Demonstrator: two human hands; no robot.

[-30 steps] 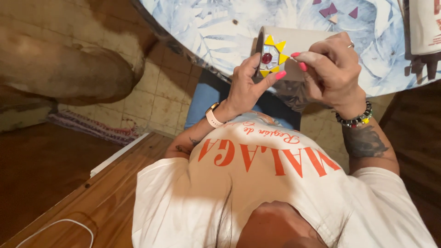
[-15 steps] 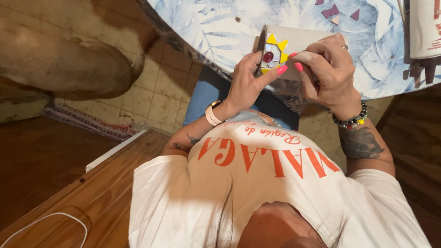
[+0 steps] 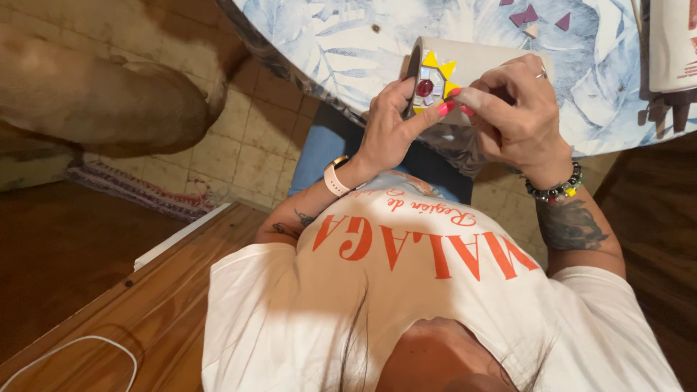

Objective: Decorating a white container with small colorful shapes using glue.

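Both my hands hold a beige cylindrical pot (image 3: 483, 59) lying on its side at the edge of a round table. Its end carries a small mosaic (image 3: 433, 81) of yellow triangles and pale tiles around a red gem. My left hand (image 3: 386, 131), with a pale wrist watch, grips the pot from below, thumb beside the mosaic. My right hand (image 3: 512, 116), wearing a ring and a bead bracelet, wraps the pot's body, and its pink-nailed fingertips press on the mosaic's right edge.
The table's blue leaf-patterned cloth (image 3: 327, 43) holds small purple triangle pieces (image 3: 528, 14) and a white container (image 3: 671, 43) at the top right. A large brown rounded shape (image 3: 94, 94), a striped rug (image 3: 131, 190), a wooden board (image 3: 145, 305) and a white cable (image 3: 72, 347) lie to the left.
The pot and both hands have kept their grip and shifted slightly up toward the table. My right fingertips have closed in on the mosaic's right edge.
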